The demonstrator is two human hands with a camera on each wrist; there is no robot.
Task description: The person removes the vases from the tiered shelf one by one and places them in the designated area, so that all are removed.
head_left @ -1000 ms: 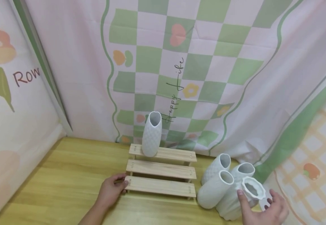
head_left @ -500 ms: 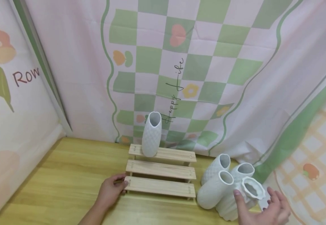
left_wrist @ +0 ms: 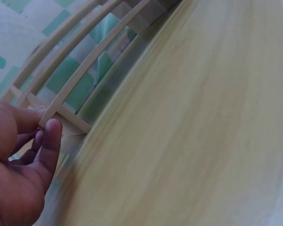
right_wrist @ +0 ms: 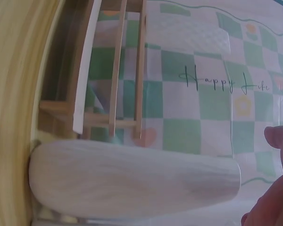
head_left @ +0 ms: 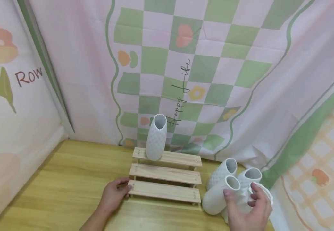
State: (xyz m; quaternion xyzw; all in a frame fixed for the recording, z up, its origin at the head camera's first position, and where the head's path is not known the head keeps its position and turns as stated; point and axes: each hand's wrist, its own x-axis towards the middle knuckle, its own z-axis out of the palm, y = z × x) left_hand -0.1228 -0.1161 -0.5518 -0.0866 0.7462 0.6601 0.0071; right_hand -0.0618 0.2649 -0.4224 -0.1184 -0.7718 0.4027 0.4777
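Note:
My left hand (head_left: 113, 196) pinches the left end of the lowest board of a three-step wooden stand (head_left: 167, 192); thumb on top, fingers beneath, as the left wrist view shows too. On the stand's top step rises a white textured vase (head_left: 156, 142). To the right of the stand, several white vases cluster. My right hand (head_left: 249, 210) hovers over them with thumb and fingers apart, nothing between them. Nearest its thumb is a smooth white vase (head_left: 214, 199), which lies across the right wrist view (right_wrist: 132, 181). The scalloped-rim vase (head_left: 268, 192) is mostly hidden behind the fingers.
A diamond-textured vase (head_left: 219, 175) and another white vase (head_left: 253, 174) stand at the back of the cluster. Behind the wooden tabletop (head_left: 69, 179) hangs a green-and-white checked curtain (head_left: 155, 61). A printed cloth wall (head_left: 14, 134) borders the left.
My right hand has moved left, from around the scalloped-rim vase to over the smooth front vase. The left hand keeps its hold on the stand.

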